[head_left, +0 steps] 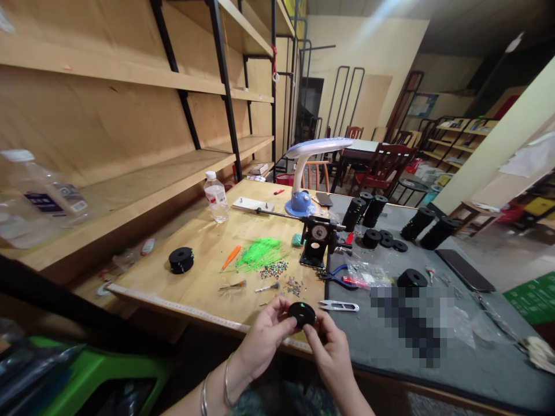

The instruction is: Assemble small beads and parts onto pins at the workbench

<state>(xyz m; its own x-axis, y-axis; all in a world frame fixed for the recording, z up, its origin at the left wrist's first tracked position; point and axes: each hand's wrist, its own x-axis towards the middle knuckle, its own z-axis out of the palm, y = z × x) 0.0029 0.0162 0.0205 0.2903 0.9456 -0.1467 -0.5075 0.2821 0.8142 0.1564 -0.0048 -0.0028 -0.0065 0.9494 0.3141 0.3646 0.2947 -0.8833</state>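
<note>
Between my two hands, over the table's front edge, is a round black spool [302, 313] with a small green spot on top. My left hand [269, 329] grips its left side, thumb on the upper face. On the right side my right hand [332, 341] closes on the same spool with thumb and fingers. Just beyond lie small brushes [267, 287], a heap of coloured beads [274, 269] and bright green strands [261, 254]. White thread snips [339, 306] lie right of my hands. Behind them stands a black winding device [315, 240] with a long rod.
Black spools [181, 260] sit at the left, and stacks of them [375, 211] stand on the grey mat [381, 346]. Blue-handled pliers [340, 277] lie by the winder. A desk lamp [299, 202] and a water bottle [215, 197] stand farther back. Shelving [165, 173] borders the left.
</note>
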